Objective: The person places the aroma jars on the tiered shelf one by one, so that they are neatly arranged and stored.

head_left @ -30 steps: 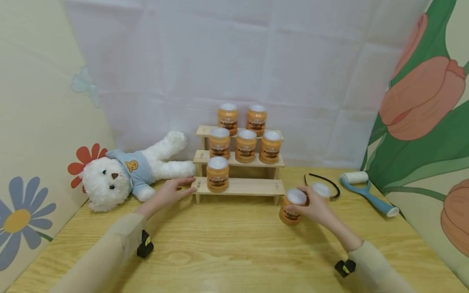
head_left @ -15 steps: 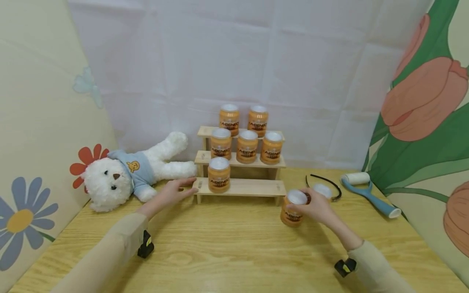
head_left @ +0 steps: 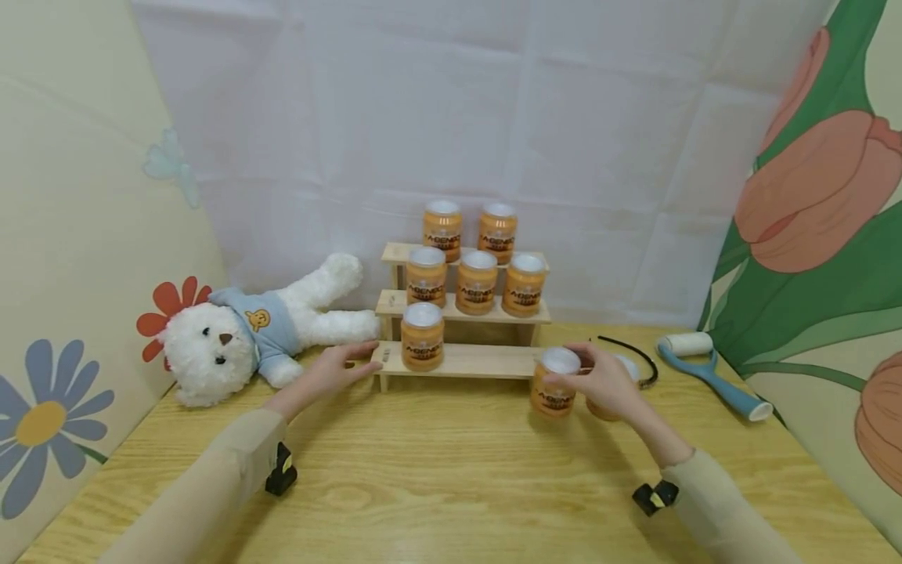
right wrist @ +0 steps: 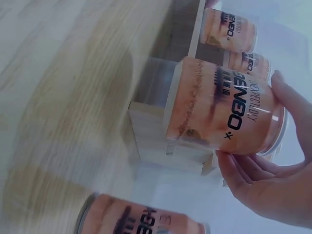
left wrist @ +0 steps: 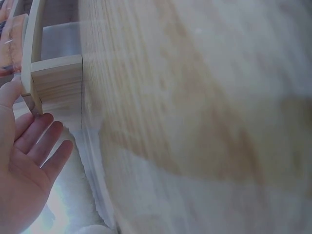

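Note:
My right hand (head_left: 599, 381) grips an orange-labelled can (right wrist: 224, 107) with a pale lid. It is held upright above the table, by the right end of a three-tier wooden display rack (head_left: 486, 360). Behind that hand another orange can (right wrist: 141, 217) stands on the table, mostly hidden in the head view. My left hand (head_left: 334, 376) pinches the left end of the lowest shelf, thumb above and fingers at its end and underside. One can (head_left: 423, 337) stands on the lowest shelf's left part. Three cans (head_left: 476, 283) fill the middle tier, and two cans (head_left: 498, 233) stand on top.
A white plush bear (head_left: 264, 325) in a blue shirt lies left of the rack. At the right are a black headband (head_left: 634, 350) and a blue-handled lint roller (head_left: 715, 376). A white cloth (head_left: 451, 102) hangs behind the rack.
My right hand has lifted the can off the table and carried it slightly left, toward the rack's lowest shelf. My left hand stays at the shelf's left end.

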Available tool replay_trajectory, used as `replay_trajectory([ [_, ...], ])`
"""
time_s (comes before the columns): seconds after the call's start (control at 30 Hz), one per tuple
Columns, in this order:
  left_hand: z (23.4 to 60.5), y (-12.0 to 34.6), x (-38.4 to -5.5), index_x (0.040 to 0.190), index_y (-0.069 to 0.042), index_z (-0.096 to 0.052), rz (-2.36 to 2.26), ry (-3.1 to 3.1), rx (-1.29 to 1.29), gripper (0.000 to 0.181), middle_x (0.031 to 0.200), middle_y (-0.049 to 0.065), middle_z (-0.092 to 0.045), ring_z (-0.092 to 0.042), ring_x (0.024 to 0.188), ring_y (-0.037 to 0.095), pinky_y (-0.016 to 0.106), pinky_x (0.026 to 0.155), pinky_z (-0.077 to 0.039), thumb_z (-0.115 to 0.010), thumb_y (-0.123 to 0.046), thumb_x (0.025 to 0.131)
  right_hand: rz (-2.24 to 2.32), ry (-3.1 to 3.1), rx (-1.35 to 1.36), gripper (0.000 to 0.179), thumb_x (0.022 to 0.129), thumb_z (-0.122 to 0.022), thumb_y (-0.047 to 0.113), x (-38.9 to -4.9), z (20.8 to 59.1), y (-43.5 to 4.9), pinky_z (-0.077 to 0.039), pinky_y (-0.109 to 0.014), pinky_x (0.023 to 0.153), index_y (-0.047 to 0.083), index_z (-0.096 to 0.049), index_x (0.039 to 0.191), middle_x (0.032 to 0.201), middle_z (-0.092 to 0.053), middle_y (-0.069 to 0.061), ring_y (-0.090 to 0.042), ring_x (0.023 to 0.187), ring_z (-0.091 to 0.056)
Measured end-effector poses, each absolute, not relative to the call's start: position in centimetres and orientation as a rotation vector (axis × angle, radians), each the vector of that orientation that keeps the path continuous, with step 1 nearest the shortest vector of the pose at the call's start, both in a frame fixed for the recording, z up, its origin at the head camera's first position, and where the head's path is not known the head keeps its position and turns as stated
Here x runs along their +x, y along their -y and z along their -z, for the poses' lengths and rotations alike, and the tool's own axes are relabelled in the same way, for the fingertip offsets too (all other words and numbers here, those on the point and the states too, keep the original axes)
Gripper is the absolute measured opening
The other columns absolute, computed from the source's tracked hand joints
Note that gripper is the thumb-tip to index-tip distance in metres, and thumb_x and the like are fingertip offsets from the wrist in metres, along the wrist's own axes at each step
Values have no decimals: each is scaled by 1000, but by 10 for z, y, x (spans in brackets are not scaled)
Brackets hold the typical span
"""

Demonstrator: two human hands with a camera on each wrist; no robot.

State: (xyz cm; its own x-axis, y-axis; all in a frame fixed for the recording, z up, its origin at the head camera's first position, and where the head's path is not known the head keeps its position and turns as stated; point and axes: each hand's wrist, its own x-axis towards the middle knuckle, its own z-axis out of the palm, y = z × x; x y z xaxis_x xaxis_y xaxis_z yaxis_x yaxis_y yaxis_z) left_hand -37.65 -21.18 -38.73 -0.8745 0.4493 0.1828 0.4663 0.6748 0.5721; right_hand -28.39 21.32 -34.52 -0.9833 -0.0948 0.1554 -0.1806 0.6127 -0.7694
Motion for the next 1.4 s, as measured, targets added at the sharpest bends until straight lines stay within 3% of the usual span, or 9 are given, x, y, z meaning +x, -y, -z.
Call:
replay_trajectory([
  [0.37,387,213,-376,139,0,-43,1000,2852,-772,60,137,23,-48,-49,123,39,52,101,-43,-56,-37,94,-1436,2673,266,75,76,-77,38,-300,337,-189,-55,-37,84,3,-46,135,125,-56,-18,-30,109,-58],
  [0.67,387,212,-377,140,-2,-43,1011,2855,-758,61,137,22,-48,-49,123,38,52,100,-43,-56,-39,94,-1524,2612,296,66,75,-77,43,-310,324,-166,-53,-36,85,14,-53,130,119,-60,-9,-23,107,-58],
  [1.07,389,211,-375,141,-3,-42,1029,2865,-755,61,138,21,-47,-48,124,38,51,101,-43,-57,-39,93,-1580,2514,401,64,79,-77,27,-335,334,-132,-54,-33,78,6,-50,133,117,-60,-15,-25,99,-60],
  [1.27,389,212,-376,141,-2,-41,1038,2874,-770,62,139,22,-46,-48,124,38,52,100,-44,-55,-40,94,-1602,2482,350,67,78,-78,25,-343,340,-123,-51,-38,91,3,-47,133,124,-56,-15,-27,110,-57],
  [1.4,388,212,-378,141,-2,-42,1028,2867,-761,62,138,23,-47,-48,124,39,51,100,-44,-55,-39,94,-1599,2488,317,69,78,-77,33,-346,342,-119,-49,-39,94,6,-44,133,124,-54,-12,-26,112,-55],
])
